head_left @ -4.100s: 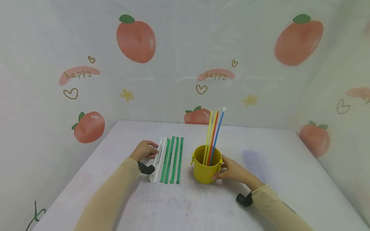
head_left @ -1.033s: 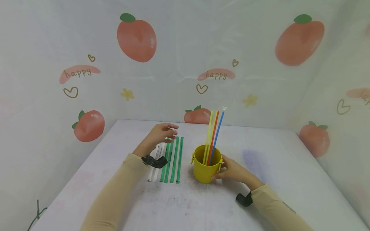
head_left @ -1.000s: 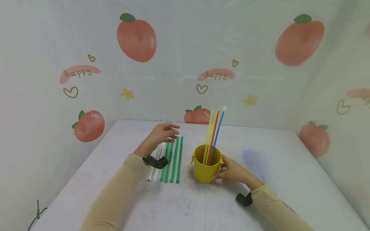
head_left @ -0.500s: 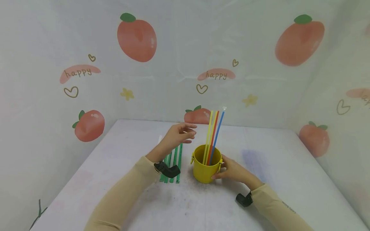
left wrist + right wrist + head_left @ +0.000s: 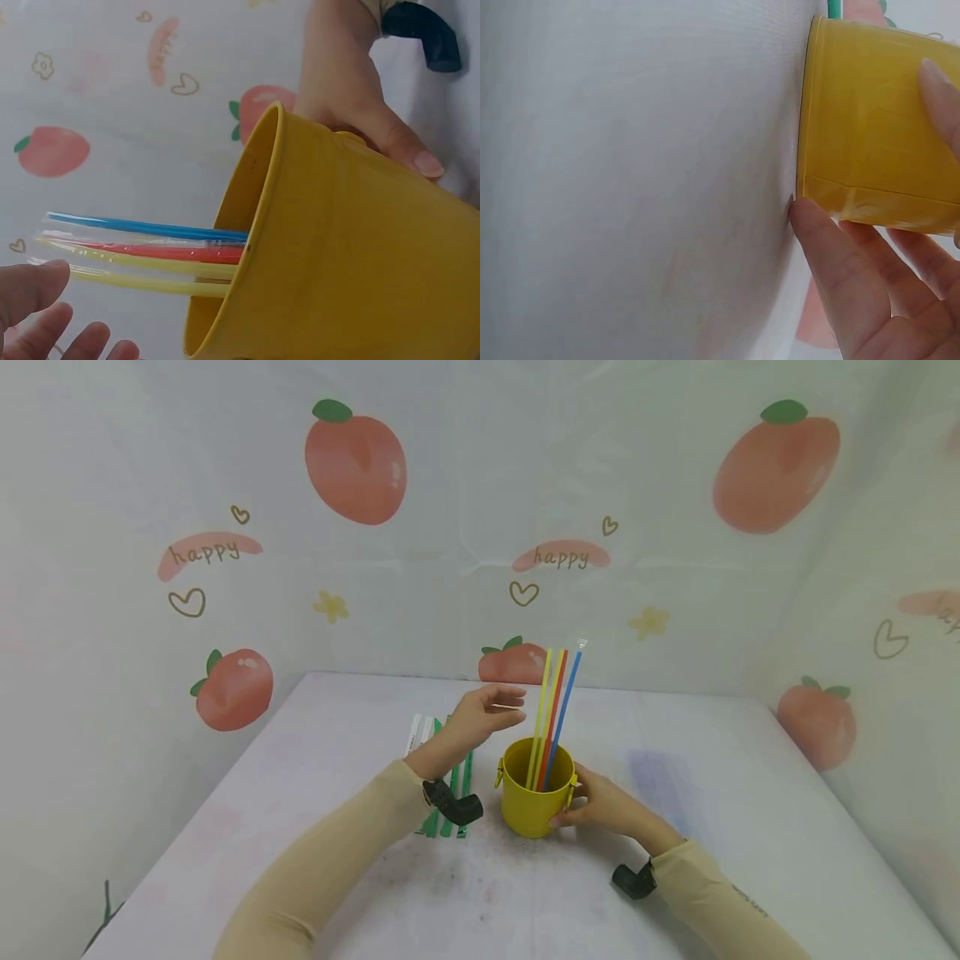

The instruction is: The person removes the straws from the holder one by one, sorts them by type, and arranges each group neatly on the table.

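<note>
My left hand (image 5: pixel 480 717) hovers just left of several upright straws with its fingers extended and nothing in them. Those straws, yellow, red and blue (image 5: pixel 567 693) in clear wrappers, lean in a small yellow bucket (image 5: pixel 525 814). In the left wrist view, the left thumb (image 5: pixel 37 289) is right by the straw tips. My right hand (image 5: pixel 606 803) grips the bucket's right side, thumb in front and fingers round behind; the right wrist view shows fingertips along the base. Under my left forearm lie long, thin paper-wrapped sticks, green (image 5: pixel 467 777) and white (image 5: pixel 414 731), partly hidden.
A white-covered table (image 5: pixel 720 827) carries everything, with a faint bluish stain right of the bucket. Behind it hangs a white backdrop (image 5: pixel 457 510) with fruit prints. Each wrist wears a black camera mount (image 5: pixel 457 807).
My left hand has left the white wrapped sticks and moved rightward, over the green ones, to beside the straws. The right hand and bucket stay in place.
</note>
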A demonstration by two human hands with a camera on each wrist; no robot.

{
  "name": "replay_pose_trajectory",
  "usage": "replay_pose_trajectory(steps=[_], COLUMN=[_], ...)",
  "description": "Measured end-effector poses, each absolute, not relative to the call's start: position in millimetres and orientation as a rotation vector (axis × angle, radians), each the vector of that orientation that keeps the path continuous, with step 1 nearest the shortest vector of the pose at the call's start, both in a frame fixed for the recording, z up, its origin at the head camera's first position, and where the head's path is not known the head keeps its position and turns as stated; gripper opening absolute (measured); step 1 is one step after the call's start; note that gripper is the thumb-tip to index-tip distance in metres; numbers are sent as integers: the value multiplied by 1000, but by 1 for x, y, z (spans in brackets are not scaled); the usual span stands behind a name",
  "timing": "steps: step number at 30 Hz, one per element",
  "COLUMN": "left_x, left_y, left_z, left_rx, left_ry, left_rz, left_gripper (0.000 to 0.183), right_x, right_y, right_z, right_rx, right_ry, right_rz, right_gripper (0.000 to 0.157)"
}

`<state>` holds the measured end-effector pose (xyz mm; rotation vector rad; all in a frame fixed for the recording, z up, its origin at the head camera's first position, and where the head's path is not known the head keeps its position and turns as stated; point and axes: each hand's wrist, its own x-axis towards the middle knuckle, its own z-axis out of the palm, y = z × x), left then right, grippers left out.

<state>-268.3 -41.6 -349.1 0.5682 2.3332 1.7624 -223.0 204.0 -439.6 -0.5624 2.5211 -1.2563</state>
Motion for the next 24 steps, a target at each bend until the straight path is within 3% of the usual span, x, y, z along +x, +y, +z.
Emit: replay_pose_trajectory(steps=[24], left_x=[-283], left_y=[-21], left_z=[-354], left_rx=[421], left_ry=[2197], left_rz=[1607], left_gripper=[41], right_x=[-223], right_y=[204], right_z=[-440], right_rx=[-543], right_ry=[2506], right_rz=[-1266], right_gripper=[105])
